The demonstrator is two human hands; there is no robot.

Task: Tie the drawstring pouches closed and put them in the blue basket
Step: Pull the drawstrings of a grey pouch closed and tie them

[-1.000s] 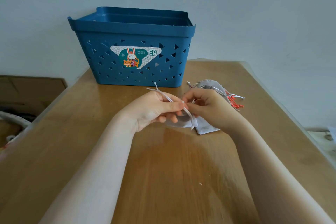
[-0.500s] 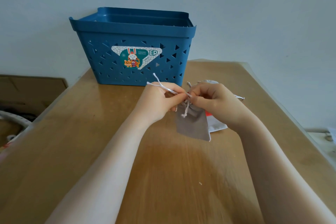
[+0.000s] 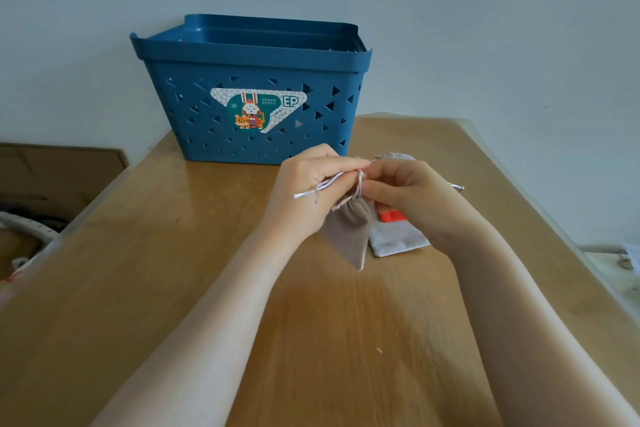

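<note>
Left hand [image 3: 313, 180]: fingers curled, pinching the white drawstring [image 3: 320, 186], loose ends trailing toward 9 o'clock. Right hand [image 3: 407, 189]: fingers curled, pinching the same cord at the gathered neck of the pouch. Grey drawstring pouch [image 3: 348, 234]: hanging from both grips, clear of the tabletop [image 3: 173, 253], mouth cinched. Second pouch [image 3: 398, 241], pale with an orange patch: flat on the tabletop under the right hand. Blue basket [image 3: 249, 55]: at 12 o'clock, just beyond the hands.
</note>
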